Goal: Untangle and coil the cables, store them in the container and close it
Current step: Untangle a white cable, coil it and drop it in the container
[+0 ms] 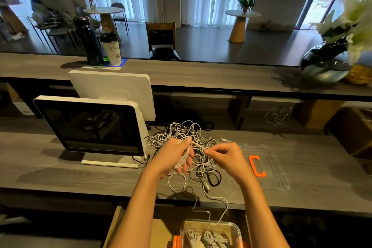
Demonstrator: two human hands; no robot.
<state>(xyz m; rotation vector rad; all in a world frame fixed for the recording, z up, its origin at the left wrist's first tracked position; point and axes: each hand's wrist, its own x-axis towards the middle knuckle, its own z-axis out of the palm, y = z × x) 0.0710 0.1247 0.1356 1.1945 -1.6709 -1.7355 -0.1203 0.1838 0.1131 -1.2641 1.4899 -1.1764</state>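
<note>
Both grips clamped on one thin white cable (pixel 196 145) stretched left-right between left hand (pixel 173 155) and right hand (pixel 225 154), above tangled white-and-black cable heap (pixel 181 133) on grey wood-grain counter (pixel 80 175).

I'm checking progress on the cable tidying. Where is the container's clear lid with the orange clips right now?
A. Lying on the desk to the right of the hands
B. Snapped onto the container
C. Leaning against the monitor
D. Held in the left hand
A: the clear lid lies flat on the desk right of both hands, while the container below sits open with coiled cables inside.
</note>
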